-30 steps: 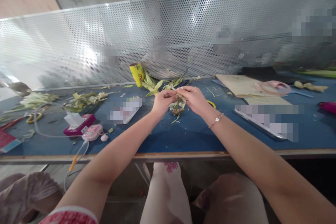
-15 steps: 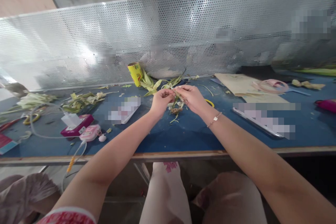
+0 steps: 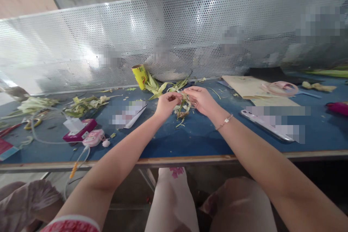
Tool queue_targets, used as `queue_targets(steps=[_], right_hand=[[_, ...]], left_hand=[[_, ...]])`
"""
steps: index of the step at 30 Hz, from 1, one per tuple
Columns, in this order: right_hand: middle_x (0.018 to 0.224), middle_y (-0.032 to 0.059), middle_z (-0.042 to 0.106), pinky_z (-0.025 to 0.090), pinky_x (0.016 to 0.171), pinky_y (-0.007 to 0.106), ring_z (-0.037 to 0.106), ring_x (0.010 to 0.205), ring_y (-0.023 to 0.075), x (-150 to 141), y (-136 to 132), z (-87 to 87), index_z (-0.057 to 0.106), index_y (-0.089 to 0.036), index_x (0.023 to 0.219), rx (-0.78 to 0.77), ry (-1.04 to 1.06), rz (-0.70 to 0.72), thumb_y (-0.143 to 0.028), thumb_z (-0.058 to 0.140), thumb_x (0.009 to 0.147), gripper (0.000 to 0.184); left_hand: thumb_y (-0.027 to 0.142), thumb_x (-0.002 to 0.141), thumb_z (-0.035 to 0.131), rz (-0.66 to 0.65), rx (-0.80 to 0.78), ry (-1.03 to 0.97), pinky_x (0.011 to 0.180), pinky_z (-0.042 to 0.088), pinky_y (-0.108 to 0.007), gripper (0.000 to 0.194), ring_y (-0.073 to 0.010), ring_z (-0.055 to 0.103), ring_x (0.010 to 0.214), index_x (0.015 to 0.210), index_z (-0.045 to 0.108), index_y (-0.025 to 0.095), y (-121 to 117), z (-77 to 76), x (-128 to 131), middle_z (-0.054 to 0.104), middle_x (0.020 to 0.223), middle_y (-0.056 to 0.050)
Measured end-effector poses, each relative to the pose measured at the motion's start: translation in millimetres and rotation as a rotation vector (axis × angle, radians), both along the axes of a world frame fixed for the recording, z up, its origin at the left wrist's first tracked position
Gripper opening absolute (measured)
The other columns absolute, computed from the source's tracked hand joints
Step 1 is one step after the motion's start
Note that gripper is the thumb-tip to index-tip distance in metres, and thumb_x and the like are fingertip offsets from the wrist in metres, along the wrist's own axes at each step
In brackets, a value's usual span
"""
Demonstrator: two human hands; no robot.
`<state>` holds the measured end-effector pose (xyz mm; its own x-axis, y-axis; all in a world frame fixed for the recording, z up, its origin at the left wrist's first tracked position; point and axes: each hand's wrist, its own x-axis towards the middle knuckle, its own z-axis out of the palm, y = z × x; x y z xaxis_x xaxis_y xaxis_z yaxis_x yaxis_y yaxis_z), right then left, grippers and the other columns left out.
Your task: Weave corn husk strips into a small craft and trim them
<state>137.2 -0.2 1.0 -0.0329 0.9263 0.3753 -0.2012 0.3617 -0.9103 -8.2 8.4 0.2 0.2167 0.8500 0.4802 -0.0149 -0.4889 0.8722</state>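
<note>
Over the middle of the blue table, my left hand [image 3: 168, 105] is closed in a pinch on a pale strip of corn husk. Close to its right, my right hand [image 3: 201, 100] also pinches at the strip; its fingertips partly hide what they hold. Beneath and between the hands lies a small heap of pale husk scraps [image 3: 182, 115]. Longer green and cream corn husks [image 3: 155, 88] spread just behind my left hand, beside a yellow cardboard tube [image 3: 139, 77].
A perforated metal screen [image 3: 179, 25] borders the table's back. Left are husk piles [image 3: 86, 106], scissors [image 3: 32, 124], a purple power block [image 3: 80, 130] with cables and a pink case [image 3: 93, 137]. A phone [image 3: 266, 125] and brown paper [image 3: 244, 86] lie right.
My right hand has turned slightly, and its wrist now covers the yellow ring seen earlier. My left hand stays nearly in place. The view has shifted a little.
</note>
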Motion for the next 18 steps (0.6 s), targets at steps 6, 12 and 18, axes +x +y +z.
queue_targets(steps=[6, 12, 18], right_hand=[[0.045, -0.0085, 0.03, 0.015, 0.046, 0.026, 0.022, 0.043, 0.006, 2.4, 4.0, -1.1, 0.057, -0.018, 0.067, -0.001, -0.013, 0.013, -0.036, 0.071, 0.067, 0.023], [0.046, -0.0083, 0.03, 0.013, 0.045, 0.026, 0.023, 0.042, 0.0054, -0.9, 0.2, -1.1, 0.057, -0.018, 0.069, -0.022, -0.039, 0.027, -0.037, 0.07, 0.07, 0.023], [0.045, -0.0089, 0.027, 0.013, 0.044, 0.025, 0.02, 0.042, 0.0052, -3.6, -3.1, -0.4, 0.056, -0.018, 0.068, -0.02, -0.076, 0.049, -0.039, 0.068, 0.071, 0.024]], left_hand=[[0.019, 0.065, 0.069, -0.083, -0.033, -0.086, 0.063, 0.047, -0.023, 0.017, -0.0072, 0.056, 0.058, 0.077, 0.058, 0.015, 2.1, -2.6, -0.3, 0.058, 0.062, 0.003], [0.033, 0.071, 0.069, -0.111, -0.112, -0.125, 0.068, 0.05, -0.026, 0.021, -0.0077, 0.057, 0.062, 0.076, 0.058, 0.015, -0.6, -3.1, 2.4, 0.058, 0.067, 0.001], [0.036, 0.069, 0.07, -0.059, -0.067, -0.083, 0.066, 0.049, -0.025, 0.025, -0.0073, 0.055, 0.061, 0.073, 0.058, 0.014, -0.4, -3.7, 3.3, 0.058, 0.064, 0.001]])
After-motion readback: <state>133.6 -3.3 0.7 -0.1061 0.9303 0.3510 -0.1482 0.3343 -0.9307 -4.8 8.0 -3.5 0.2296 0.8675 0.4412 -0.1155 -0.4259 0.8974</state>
